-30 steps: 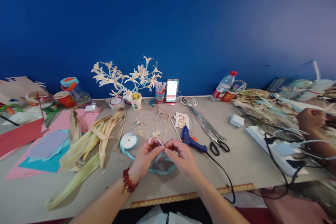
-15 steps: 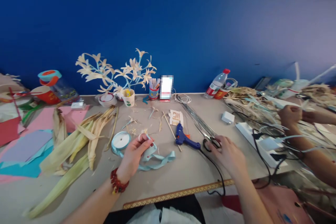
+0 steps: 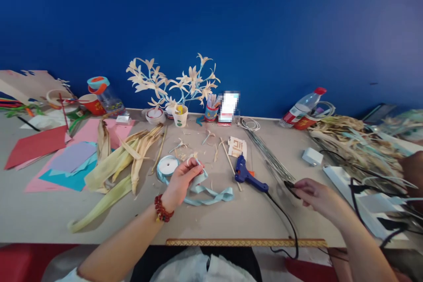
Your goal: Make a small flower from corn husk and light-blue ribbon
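My left hand [image 3: 181, 183] is closed in a pinch on a light blue ribbon [image 3: 214, 196]. The ribbon's loose length curls over the table to the right of the fingers. Just behind that hand lies a white-centred ribbon spool [image 3: 168, 165]. On the right, my right hand [image 3: 319, 196] is closed round the black handles of scissors [image 3: 292, 189]. The blades are hard to make out against a bundle of thin wires [image 3: 272, 157]. Between my hands rests a blue glue gun [image 3: 249, 177], its cord running toward the table's front edge.
Corn husks [image 3: 112, 163] and coloured paper sheets [image 3: 71, 165] spread over the left side. Husk flowers [image 3: 185, 81] stand at the back near a phone [image 3: 228, 106]. To the right are a plastic bottle [image 3: 302, 108], a white power strip [image 3: 350, 198] and a co-worker's arm [image 3: 414, 172].
The view has turned left, so the table's things appear farther right. My right hand has gripped the scissors by the handles and shifted them. My left hand still pinches the ribbon.
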A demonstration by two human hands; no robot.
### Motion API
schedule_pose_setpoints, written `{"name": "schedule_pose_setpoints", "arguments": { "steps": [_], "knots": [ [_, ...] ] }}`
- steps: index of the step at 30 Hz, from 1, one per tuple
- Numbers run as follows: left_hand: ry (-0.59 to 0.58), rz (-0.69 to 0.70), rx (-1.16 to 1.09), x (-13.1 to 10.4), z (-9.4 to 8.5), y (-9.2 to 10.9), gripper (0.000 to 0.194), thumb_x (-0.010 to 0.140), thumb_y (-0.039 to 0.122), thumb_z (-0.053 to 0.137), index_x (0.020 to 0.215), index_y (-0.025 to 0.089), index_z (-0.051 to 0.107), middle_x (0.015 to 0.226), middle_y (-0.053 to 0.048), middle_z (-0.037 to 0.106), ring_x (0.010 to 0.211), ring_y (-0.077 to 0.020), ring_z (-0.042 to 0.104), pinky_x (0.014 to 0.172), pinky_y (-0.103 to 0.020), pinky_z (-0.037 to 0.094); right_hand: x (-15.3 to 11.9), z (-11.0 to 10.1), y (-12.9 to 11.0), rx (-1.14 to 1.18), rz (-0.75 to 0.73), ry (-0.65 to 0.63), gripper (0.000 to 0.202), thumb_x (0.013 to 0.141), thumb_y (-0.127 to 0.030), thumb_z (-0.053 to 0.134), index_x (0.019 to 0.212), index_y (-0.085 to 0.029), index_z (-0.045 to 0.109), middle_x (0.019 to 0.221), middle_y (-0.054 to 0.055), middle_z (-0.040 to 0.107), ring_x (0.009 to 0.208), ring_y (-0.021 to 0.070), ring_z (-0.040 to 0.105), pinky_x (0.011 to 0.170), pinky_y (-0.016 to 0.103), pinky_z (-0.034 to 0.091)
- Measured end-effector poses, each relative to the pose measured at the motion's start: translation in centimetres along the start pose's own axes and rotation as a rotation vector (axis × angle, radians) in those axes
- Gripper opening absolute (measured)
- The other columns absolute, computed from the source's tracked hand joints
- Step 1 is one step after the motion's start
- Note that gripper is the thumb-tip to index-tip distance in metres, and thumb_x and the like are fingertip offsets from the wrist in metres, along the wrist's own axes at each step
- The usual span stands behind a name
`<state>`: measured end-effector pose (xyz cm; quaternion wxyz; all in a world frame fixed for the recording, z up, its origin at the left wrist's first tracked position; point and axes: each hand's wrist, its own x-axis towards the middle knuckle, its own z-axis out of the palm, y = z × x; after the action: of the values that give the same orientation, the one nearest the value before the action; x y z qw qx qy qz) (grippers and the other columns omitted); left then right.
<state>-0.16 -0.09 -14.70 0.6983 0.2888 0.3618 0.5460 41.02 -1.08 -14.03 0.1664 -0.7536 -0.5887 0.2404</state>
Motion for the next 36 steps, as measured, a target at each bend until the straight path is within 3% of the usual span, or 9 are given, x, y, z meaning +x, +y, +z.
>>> {"name": "schedule_pose_setpoints", "arguments": {
  "steps": [3, 5, 9, 11, 13, 18, 23, 29, 36],
  "knots": [
    [0.023, -0.009, -0.004, 0.1, -0.1, 0.1, 0.023, 0.072, 0.027, 0.077, 0.080, 0.018, 0.057, 0.076, 0.002, 0.061, 0.059, -0.0063, 0.054, 0.048, -0.015, 0.044, -0.8, -2.0, 0.1, 0.334, -0.013, -0.116, 0.045, 0.066, -0.056, 0.069, 0.091, -0.018, 0.066, 0.077, 0.013, 0.070, 0.059, 0.0226, 0.063, 0.049, 0.031, 0.049],
    [0.034, -0.010, -0.015, 0.1, -0.1, 0.2, 0.024, 0.071, 0.027, 0.077, 0.080, 0.018, 0.057, 0.074, 0.002, 0.061, 0.058, -0.0063, 0.053, 0.047, -0.014, 0.044, -1.3, -3.3, 0.1, 0.410, 0.036, -0.053, 0.050, 0.057, -0.057, 0.078, 0.089, -0.019, 0.069, 0.094, 0.019, 0.070, 0.076, 0.0283, 0.065, 0.056, 0.034, 0.052],
    [0.039, -0.005, -0.076, 0.1, 0.1, 0.4, 0.024, 0.069, 0.023, 0.079, 0.077, 0.017, 0.057, 0.074, 0.002, 0.064, 0.059, -0.0052, 0.056, 0.052, -0.013, 0.045, -2.7, -3.9, -0.5, 0.546, 0.125, 0.031, 0.054, 0.045, -0.057, 0.085, 0.082, -0.021, 0.070, 0.081, 0.017, 0.066, 0.067, 0.0261, 0.061, 0.061, 0.040, 0.051],
    [0.039, -0.022, -0.102, 0.2, 0.2, 0.4, 0.025, 0.067, 0.022, 0.080, 0.076, 0.016, 0.058, 0.074, 0.001, 0.065, 0.060, -0.0054, 0.057, 0.054, -0.013, 0.045, -3.8, -2.2, -1.8, 0.748, 0.039, -0.038, 0.051, 0.050, -0.052, 0.087, 0.087, -0.024, 0.065, 0.083, 0.014, 0.064, 0.068, 0.0232, 0.061, 0.068, 0.040, 0.050],
    [0.041, -0.033, -0.116, 0.2, 0.3, 0.3, 0.025, 0.065, 0.022, 0.081, 0.075, 0.016, 0.058, 0.073, 0.001, 0.066, 0.061, -0.0057, 0.058, 0.055, -0.013, 0.046, -5.3, 0.7, -4.1, 0.828, -0.106, -0.226, 0.049, 0.057, -0.051, 0.085, 0.091, -0.024, 0.061, 0.081, 0.008, 0.059, 0.065, 0.0191, 0.057, 0.064, 0.036, 0.048],
    [0.079, -0.014, -0.113, 0.1, 0.3, 0.3, 0.027, 0.063, 0.024, 0.081, 0.072, 0.016, 0.058, 0.069, 0.003, 0.063, 0.060, -0.0066, 0.058, 0.053, -0.015, 0.047, -8.1, 8.2, -10.9, 0.647, -0.218, -0.692, 0.051, 0.069, -0.063, 0.071, 0.071, -0.020, 0.044, 0.066, -0.002, 0.044, 0.054, 0.0096, 0.033, 0.047, 0.023, 0.027],
    [0.068, 0.018, -0.133, 0.2, 0.1, 0.3, 0.029, 0.065, 0.029, 0.081, 0.074, 0.017, 0.056, 0.073, 0.003, 0.062, 0.054, -0.0054, 0.053, 0.045, -0.015, 0.043, -8.6, 10.5, -13.7, 0.521, -0.227, -0.697, 0.052, 0.074, -0.062, 0.066, 0.065, -0.021, 0.035, 0.060, -0.007, 0.030, 0.056, 0.0093, 0.025, 0.050, 0.023, 0.020],
    [0.056, 0.033, -0.151, -0.3, 0.6, 0.0, 0.028, 0.067, 0.027, 0.079, 0.078, 0.017, 0.055, 0.085, 0.003, 0.060, 0.058, -0.0036, 0.052, 0.049, -0.014, 0.044, -8.2, 11.8, -15.5, 0.646, -0.195, -0.724, 0.055, 0.068, -0.068, 0.067, 0.070, -0.020, 0.041, 0.060, -0.005, 0.039, 0.056, 0.0096, 0.033, 0.051, 0.023, 0.025],
    [0.018, 0.038, -0.029, -0.6, 0.8, 0.0, 0.027, 0.073, 0.035, 0.074, 0.081, 0.019, 0.054, 0.091, 0.003, 0.060, 0.049, -0.0023, 0.045, 0.036, -0.013, 0.036, -7.7, 12.2, -16.0, 0.694, -0.180, -0.743, 0.056, 0.068, -0.072, 0.064, 0.071, -0.019, 0.045, 0.059, -0.003, 0.049, 0.048, 0.0075, 0.035, 0.044, 0.021, 0.023]
  ]
}}
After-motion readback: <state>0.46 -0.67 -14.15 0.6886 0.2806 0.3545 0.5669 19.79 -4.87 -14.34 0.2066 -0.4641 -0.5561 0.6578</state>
